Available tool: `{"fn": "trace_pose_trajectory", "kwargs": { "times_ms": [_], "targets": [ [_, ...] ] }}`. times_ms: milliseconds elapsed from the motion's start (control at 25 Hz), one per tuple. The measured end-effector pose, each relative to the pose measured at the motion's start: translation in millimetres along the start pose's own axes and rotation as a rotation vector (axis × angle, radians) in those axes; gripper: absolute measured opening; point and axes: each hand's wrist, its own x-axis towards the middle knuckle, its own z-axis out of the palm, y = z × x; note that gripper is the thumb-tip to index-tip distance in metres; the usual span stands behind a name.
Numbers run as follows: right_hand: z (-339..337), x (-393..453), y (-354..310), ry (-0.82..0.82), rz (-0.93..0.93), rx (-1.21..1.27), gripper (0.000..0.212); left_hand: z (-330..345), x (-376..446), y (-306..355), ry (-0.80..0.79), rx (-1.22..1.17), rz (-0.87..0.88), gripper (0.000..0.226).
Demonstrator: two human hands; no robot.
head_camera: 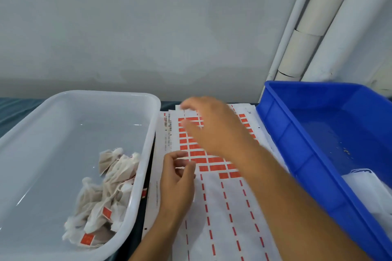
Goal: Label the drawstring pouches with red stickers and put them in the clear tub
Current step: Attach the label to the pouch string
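Note:
A clear tub (146,154) stands at the left with several beige drawstring pouches (101,199) piled in its near right corner; some show red stickers. A white sticker sheet (224,214) lies in the middle, with rows of red stickers (203,160) on its far half. My left hand (177,184) rests on the sheet's left part, fingers curled loosely, nothing visible in it. My right hand (212,127) hovers blurred over the far rows of stickers, fingers spread; I cannot tell whether a sticker is on its fingertips.
A blue bin (297,133) sits at the right, tilted, with white material (369,184) in its near end. A grey wall rises behind the table, and white pipes (307,27) run up at the back right.

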Motion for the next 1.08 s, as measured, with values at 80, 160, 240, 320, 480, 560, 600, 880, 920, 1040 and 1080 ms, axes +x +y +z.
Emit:
{"fn": "trace_pose_trajectory", "kwargs": {
  "times_ms": [80,160,240,320,480,560,600,880,920,1040,1080],
  "targets": [
    [-35.8,5.7,42.8,-0.003,0.212,-0.121,0.028,1.5,0.1,0.2,-0.022,0.025,0.000,0.023],
    [-66.0,3.3,85.8,-0.018,0.429,-0.227,0.022,2.2,1.1,-2.5,-0.011,0.064,-0.009,0.024],
    [-89.1,-7.1,123.6,-0.095,0.617,-0.353,0.022,2.4,0.8,-2.9,-0.001,0.103,-0.018,0.024],
    [-106.5,-23.1,150.9,-0.179,0.726,-0.407,0.025,3.0,1.0,-2.8,0.016,0.133,-0.021,0.024],
    [-138.7,-62.4,180.5,-0.220,0.835,-0.325,0.024,3.8,1.3,-3.5,0.021,0.158,-0.017,0.022],
    [-148.8,-81.7,193.0,-0.310,0.907,-0.375,0.025,4.1,2.2,-4.4,0.011,0.166,-0.024,0.023],
    [-151.1,-90.9,198.8,-0.400,0.931,-0.435,0.027,4.0,2.1,-4.3,0.009,0.173,-0.027,0.024],
    [-146.0,-134.1,214.5,-0.736,1.064,-0.564,0.042,4.1,3.3,-8.4,-0.001,0.176,-0.031,0.024],
    [-146.3,-135.0,215.6,-0.716,1.054,-0.555,0.036,4.4,3.5,-8.7,0.000,0.178,-0.031,0.025],
    [-152.2,-133.2,216.5,-0.648,1.046,-0.490,0.024,5.1,4.0,-9.8,0.000,0.177,-0.028,0.024],
    [-154.8,-131.0,216.8,-0.630,1.045,-0.462,0.022,5.0,4.2,-9.9,0.001,0.178,-0.027,0.023]
  ]
}}
